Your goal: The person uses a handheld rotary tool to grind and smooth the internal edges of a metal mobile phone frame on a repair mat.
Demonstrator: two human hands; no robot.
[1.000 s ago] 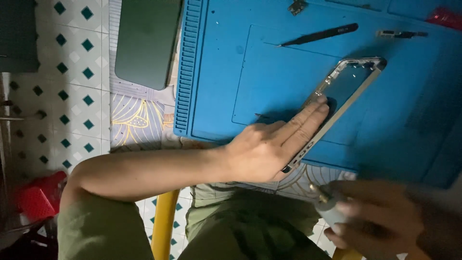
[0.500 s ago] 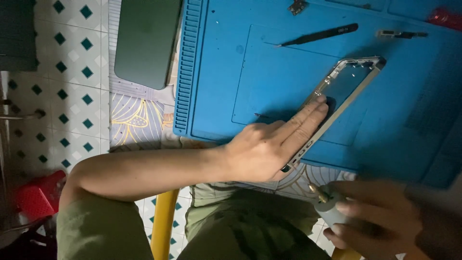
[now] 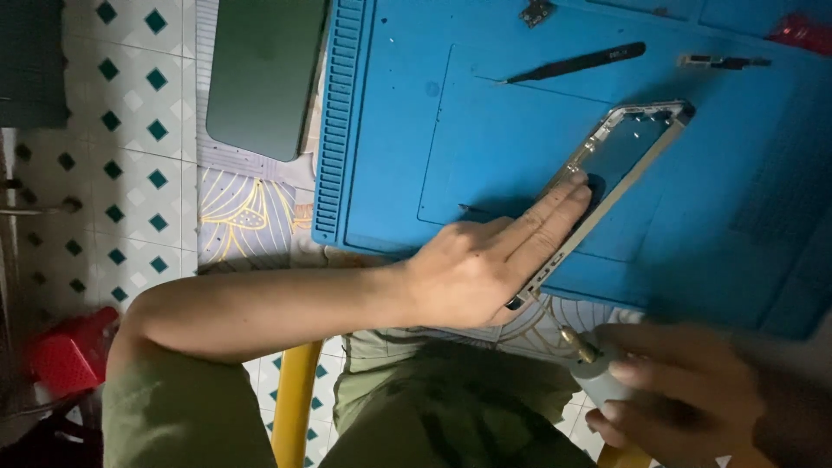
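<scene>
A: What is seen around the hands, from the biggest thing down?

B: A blue work mat (image 3: 485,130) is spread under the left hand (image 3: 485,264) and far beyond its fingertips. To the outer side of the left forearm, off the mat's ribbed edge, a dark green flat panel (image 3: 260,74) is laid on a patterned cloth (image 3: 247,217). Well beyond the fingertips, black tweezers (image 3: 576,62) are placed, and a small dark part (image 3: 724,61) is found further toward the right side.

A: Is anything blocked?

B: The near end of the phone frame (image 3: 620,152) is covered by the left hand, so that corner is hidden.

A: How does the frame look, and where is it?

B: It is a thin silver metal frame, open in the middle so that the blue mat is seen through it. It is laid slanted on the mat, pressed down by the flat, stretched left fingers (image 3: 555,212).

A: And the right hand (image 3: 685,394)?

B: It is closed around a pale small tool with a brass tip (image 3: 594,360), held near the left wrist, below the mat's edge. The picture is blurred there.
</scene>
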